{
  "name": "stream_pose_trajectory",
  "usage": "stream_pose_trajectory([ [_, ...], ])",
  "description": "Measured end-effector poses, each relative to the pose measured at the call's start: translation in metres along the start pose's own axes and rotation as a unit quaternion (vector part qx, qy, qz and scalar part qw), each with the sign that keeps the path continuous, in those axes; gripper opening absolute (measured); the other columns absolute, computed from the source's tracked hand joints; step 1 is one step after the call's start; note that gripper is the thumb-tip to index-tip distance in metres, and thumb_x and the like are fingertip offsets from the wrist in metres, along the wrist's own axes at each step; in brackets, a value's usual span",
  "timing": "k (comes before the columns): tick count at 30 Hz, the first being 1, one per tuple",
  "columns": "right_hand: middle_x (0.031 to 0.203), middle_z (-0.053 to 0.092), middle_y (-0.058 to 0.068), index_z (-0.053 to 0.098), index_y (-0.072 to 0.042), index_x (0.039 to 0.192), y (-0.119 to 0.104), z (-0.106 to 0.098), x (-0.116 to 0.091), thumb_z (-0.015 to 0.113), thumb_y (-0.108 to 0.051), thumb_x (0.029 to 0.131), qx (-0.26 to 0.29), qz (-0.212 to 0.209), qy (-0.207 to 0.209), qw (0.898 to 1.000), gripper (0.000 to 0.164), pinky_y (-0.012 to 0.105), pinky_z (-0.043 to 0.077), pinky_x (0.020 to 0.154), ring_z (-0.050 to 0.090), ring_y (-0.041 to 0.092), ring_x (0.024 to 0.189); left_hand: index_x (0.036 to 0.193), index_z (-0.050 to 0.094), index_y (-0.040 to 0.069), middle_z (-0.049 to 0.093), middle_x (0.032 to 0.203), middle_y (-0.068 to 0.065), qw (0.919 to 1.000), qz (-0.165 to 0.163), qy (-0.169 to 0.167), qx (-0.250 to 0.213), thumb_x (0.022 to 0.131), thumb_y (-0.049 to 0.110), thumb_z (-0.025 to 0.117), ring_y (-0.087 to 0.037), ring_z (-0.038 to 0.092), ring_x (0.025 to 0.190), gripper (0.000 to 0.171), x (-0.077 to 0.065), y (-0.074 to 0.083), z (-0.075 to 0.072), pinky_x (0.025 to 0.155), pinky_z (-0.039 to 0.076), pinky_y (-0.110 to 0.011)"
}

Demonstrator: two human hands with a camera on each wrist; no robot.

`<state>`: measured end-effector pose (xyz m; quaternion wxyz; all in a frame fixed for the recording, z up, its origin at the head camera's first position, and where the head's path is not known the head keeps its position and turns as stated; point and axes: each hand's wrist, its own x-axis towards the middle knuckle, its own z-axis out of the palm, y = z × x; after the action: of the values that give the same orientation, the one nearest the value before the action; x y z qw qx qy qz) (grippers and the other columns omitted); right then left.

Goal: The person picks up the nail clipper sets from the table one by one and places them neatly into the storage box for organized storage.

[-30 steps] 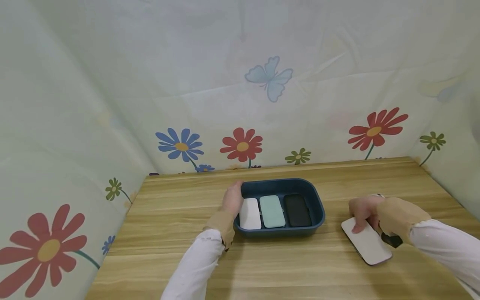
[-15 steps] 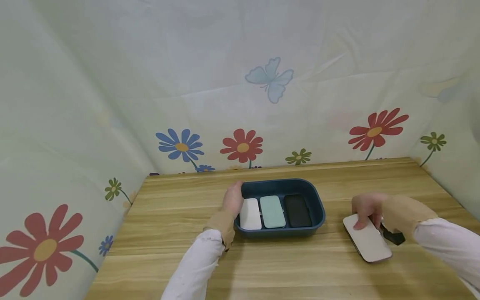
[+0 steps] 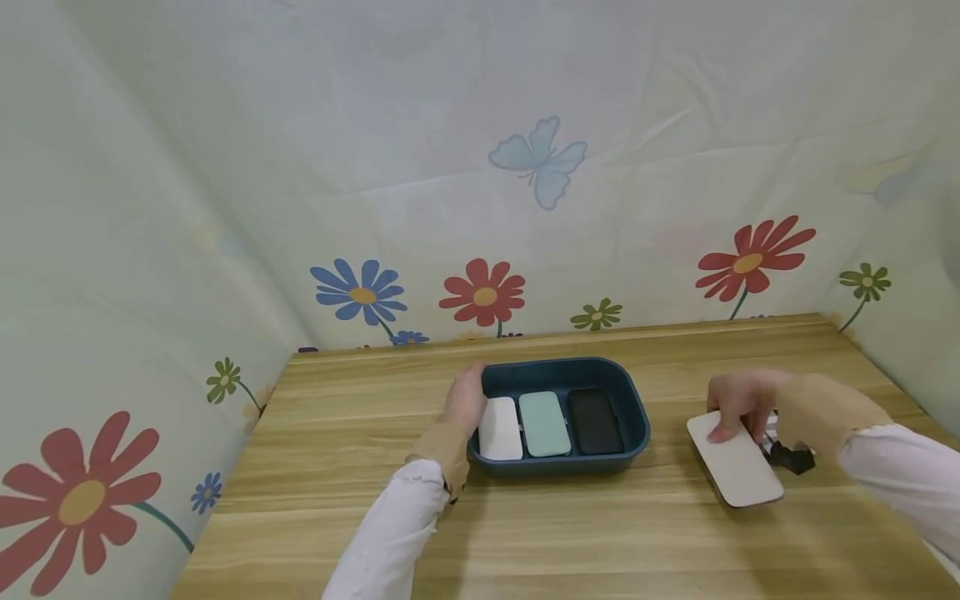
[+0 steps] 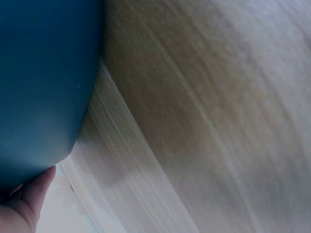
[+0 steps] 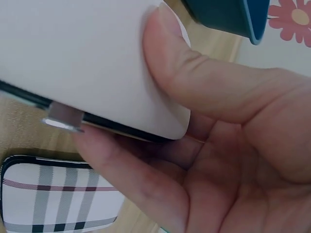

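Note:
Around the left wall of the dark blue box, my left hand holds on at the rim; in the left wrist view, fingertips meet the box's lower edge. Inside the box a white case, a mint green case and a black case lie side by side. To the right of the box, my right hand pinches another white case, thumb on top and fingers underneath. This flat case has rounded corners, a dark edge and a silver clasp.
A plaid case lies on the wooden table beneath the right hand, mostly hidden in the head view. Flower-printed cloth hangs behind the table and at both sides.
My right hand and the white case have moved slightly toward the back of the table. Part of the plaid case now shows beside them. The left hand and box stay put.

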<state>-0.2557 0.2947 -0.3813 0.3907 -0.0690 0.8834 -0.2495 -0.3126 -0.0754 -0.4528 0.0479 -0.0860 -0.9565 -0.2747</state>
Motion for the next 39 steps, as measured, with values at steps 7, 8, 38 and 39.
stream_pose_trajectory([
  [7,0.074,0.06,0.007,0.058,0.003,0.083,-0.004,-0.006,-0.001,0.073,-0.021,0.077,0.022,-0.014,-0.011,1.0,0.028,0.036,0.052,0.057,0.059,0.021,0.064,0.122,0.051,-0.001,0.054,0.118,-0.016,1.0,0.0,-0.001,0.001,0.078,-0.02,0.052,-0.027,0.05,0.108,0.048,-0.001,0.0,0.0,0.088,0.041,-0.035],
  [8,0.074,0.06,0.007,0.058,0.003,0.082,-0.004,-0.008,-0.002,0.072,-0.021,0.077,0.025,-0.018,-0.013,0.999,0.029,0.037,0.052,0.058,0.059,0.021,0.063,0.122,0.051,-0.001,0.054,0.118,-0.016,1.0,0.0,0.0,0.0,0.078,-0.02,0.052,-0.027,0.051,0.108,0.048,-0.001,0.0,0.0,0.088,0.041,-0.035],
  [38,0.076,0.057,0.007,0.056,0.003,0.094,-0.012,-0.02,0.0,0.068,-0.03,0.08,0.079,-0.035,-0.004,0.996,0.037,0.028,0.045,0.056,0.052,0.016,0.061,0.12,0.052,-0.003,0.055,0.116,-0.017,0.9999,0.012,0.004,0.0,0.078,-0.02,0.051,-0.028,0.052,0.106,0.046,-0.002,0.001,-0.003,0.087,0.042,-0.035],
  [39,0.076,0.058,0.007,0.056,0.003,0.094,-0.012,-0.02,0.0,0.068,-0.029,0.081,0.082,-0.036,-0.004,0.996,0.037,0.028,0.046,0.057,0.052,0.016,0.061,0.12,0.052,-0.003,0.055,0.115,-0.017,0.9999,0.013,0.004,0.001,0.077,-0.02,0.051,-0.028,0.052,0.106,0.046,-0.002,0.001,-0.003,0.087,0.042,-0.035],
])
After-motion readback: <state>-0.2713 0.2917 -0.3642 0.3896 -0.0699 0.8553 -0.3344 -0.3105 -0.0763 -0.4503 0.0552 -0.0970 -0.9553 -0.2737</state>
